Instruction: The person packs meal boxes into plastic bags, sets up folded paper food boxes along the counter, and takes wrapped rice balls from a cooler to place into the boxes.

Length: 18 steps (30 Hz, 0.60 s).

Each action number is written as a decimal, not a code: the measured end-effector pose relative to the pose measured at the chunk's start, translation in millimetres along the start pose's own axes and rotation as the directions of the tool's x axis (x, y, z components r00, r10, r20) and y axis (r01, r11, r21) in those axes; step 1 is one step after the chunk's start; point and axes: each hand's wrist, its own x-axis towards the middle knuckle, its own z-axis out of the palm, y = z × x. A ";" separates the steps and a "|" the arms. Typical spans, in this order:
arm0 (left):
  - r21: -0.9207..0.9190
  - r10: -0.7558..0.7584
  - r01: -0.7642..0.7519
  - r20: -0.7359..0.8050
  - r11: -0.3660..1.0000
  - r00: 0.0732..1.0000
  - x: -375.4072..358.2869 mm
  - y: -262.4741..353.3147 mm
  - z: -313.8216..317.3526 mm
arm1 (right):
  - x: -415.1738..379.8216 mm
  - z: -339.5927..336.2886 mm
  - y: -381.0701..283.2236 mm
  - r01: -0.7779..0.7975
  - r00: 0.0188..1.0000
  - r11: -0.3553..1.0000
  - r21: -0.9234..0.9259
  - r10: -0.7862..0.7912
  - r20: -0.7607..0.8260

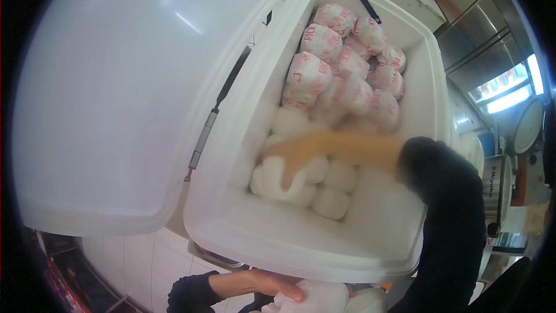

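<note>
From the head camera, a big white foam cooler box stands open, its lid swung up to the left. Inside, the far half is packed with wrapped rice packets printed in red. The near half holds plain white wrapped bundles lying close together on the floor of the box.

The right hand reaches in from the right, arm in a dark sleeve, and is blurred. Its fingers press down on one white bundle at the near left of the box; whether they have closed around it I cannot tell.

At the bottom edge, outside the cooler, the left hand lies flat with fingers spread across a white wrapped packet, holding it below the box front.
</note>
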 end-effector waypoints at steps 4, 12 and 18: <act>0.047 -0.008 0.007 0.012 0.999 1.000 -1.5 3.8 4.1 | 18.5 8.8 3.0 0.003 0.996 0.998 0.069 -0.009 0.084; 0.127 0.030 -0.030 0.007 0.991 1.000 -4.4 -3.2 -9.0 | 10.0 18.8 -23.4 -0.039 0.997 0.922 -0.385 0.062 0.046; 0.186 0.037 -0.033 -0.020 0.982 0.999 -6.8 -6.2 -12.3 | 9.8 17.4 1.6 -0.064 0.993 0.991 -0.120 0.075 0.087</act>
